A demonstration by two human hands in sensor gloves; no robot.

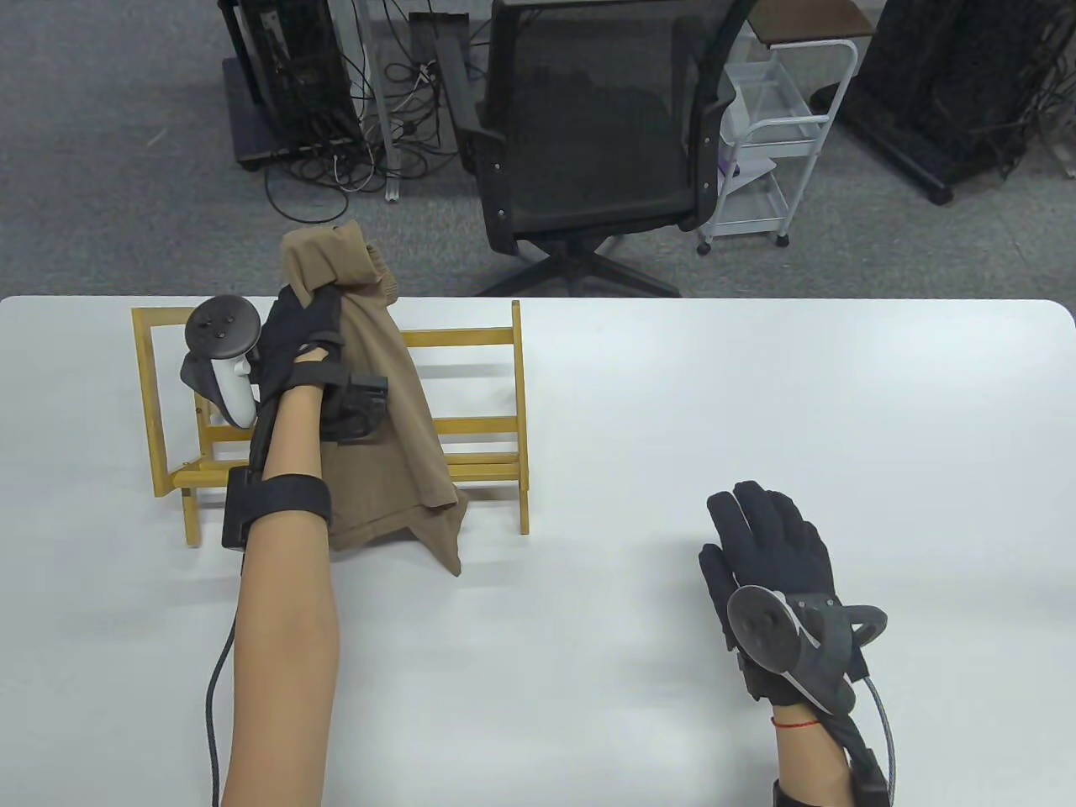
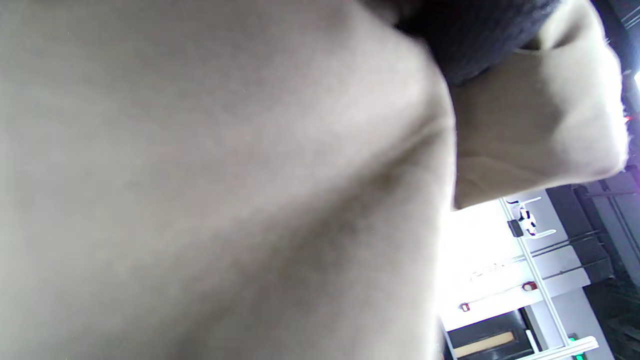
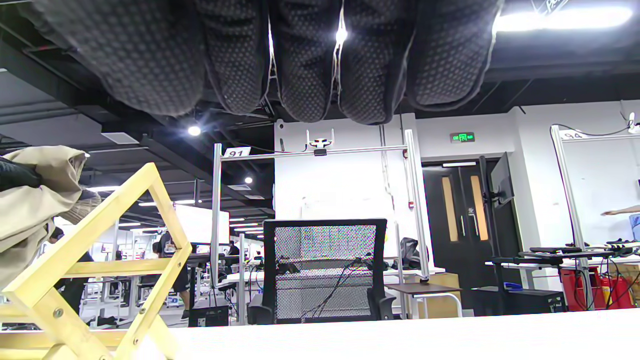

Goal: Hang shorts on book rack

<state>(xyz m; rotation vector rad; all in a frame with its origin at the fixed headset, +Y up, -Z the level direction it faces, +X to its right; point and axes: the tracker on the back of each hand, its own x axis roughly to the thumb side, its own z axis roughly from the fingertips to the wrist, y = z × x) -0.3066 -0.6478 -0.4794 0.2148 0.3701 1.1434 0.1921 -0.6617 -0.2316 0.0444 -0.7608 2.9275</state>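
Bare forearms, black knit gloves with dotted grip texture on left hand and right hand, grey round-topped trackers, black wrist straps, thin red bracelet, grey cables trailing from both wrists

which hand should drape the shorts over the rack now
Left. The left hand already grips the shorts bunched above the book rack. The right hand lies flat on the table, apart from both.

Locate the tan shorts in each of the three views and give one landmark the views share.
Table view: shorts upper left, gripped by the left hand over the book rack.
Left wrist view: shorts fill most of the frame.
Right wrist view: shorts at left edge.
Shared landmark: black mesh chair.
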